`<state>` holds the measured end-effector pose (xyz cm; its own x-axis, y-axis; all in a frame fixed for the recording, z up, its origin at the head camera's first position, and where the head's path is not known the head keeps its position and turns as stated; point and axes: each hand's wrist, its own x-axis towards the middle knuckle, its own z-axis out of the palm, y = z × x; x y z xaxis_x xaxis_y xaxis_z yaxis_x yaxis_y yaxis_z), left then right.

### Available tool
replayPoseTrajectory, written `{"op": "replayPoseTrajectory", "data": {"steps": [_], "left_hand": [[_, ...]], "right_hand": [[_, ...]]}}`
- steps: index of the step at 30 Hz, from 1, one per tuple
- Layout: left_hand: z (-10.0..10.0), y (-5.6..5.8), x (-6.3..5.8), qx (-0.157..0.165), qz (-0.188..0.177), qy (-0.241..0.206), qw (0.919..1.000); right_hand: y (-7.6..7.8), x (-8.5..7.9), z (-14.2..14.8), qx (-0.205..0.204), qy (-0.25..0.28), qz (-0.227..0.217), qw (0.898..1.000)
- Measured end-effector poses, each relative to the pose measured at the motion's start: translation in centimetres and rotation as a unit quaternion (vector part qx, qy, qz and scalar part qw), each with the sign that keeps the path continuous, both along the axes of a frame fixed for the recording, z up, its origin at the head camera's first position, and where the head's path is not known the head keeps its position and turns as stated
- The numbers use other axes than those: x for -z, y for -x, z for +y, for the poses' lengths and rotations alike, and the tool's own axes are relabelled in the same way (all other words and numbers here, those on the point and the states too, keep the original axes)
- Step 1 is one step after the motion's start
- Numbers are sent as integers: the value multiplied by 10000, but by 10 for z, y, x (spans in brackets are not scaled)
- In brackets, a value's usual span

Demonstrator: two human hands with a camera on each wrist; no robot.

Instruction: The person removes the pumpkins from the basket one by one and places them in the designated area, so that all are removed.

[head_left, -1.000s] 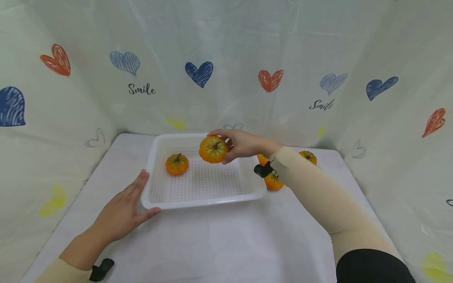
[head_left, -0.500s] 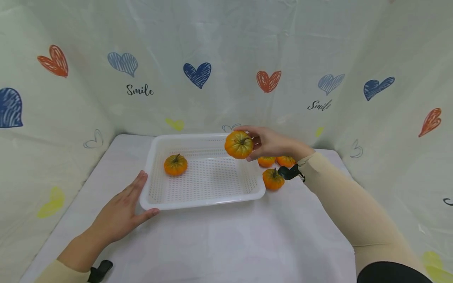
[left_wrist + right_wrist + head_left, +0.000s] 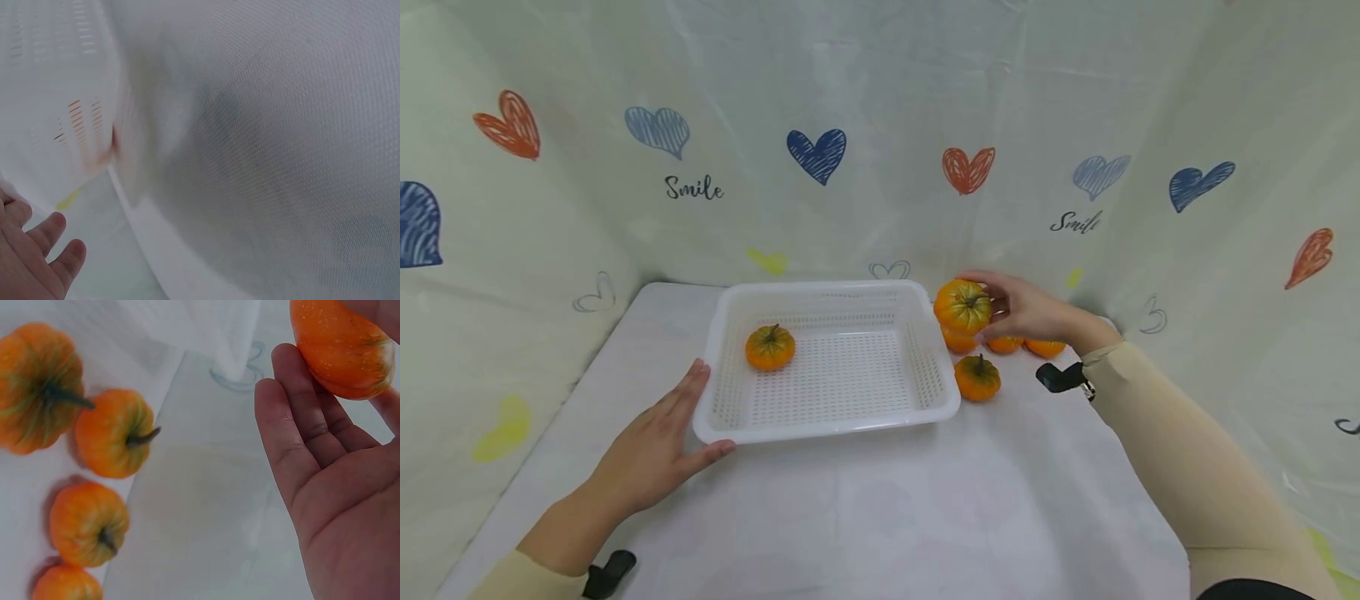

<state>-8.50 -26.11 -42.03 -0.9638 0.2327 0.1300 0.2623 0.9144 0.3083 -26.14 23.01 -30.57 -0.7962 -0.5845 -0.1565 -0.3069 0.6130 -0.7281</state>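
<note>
My right hand grips a small orange pumpkin by its side, held up just beyond the basket's right rim, above other pumpkins. In the right wrist view the held pumpkin sits between thumb and fingers. A white perforated plastic basket stands on the table, with one pumpkin inside near its left end. My left hand rests against the basket's left side, fingers straight and thumb spread along the front corner. The left wrist view shows fingertips below the basket wall.
Right of the basket, a pumpkin stands near its front corner. Behind it several more form a row, among them a pumpkin at the right end, partly hidden by my hand. A white cloth covers the table; a heart-printed curtain encloses it.
My right hand has carried the pumpkin from over the basket rightward past its right rim, to above the row of pumpkins. My left hand has stayed at the basket's left side.
</note>
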Motion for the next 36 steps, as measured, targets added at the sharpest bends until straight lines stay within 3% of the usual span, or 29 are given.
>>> {"op": "replayPoseTrajectory", "data": {"steps": [6, 18, 25, 36], "left_hand": [[1, 0, 1, 51, 108, -16, 9999], [1, 1, 0, 50, -29, -30, 10000], [1, 0, 1, 63, 60, -18, 10000], [1, 0, 0, 81, 47, -29, 10000]], "right_hand": [[-5, 9, 30, 410, -215, 9, 9989], [-13, 53, 83, 1138, -453, -183, 9923], [-21, 73, 99, 1309, -605, -299, 9891], [-23, 88, 108, 1563, -676, -538, 9839]]}}
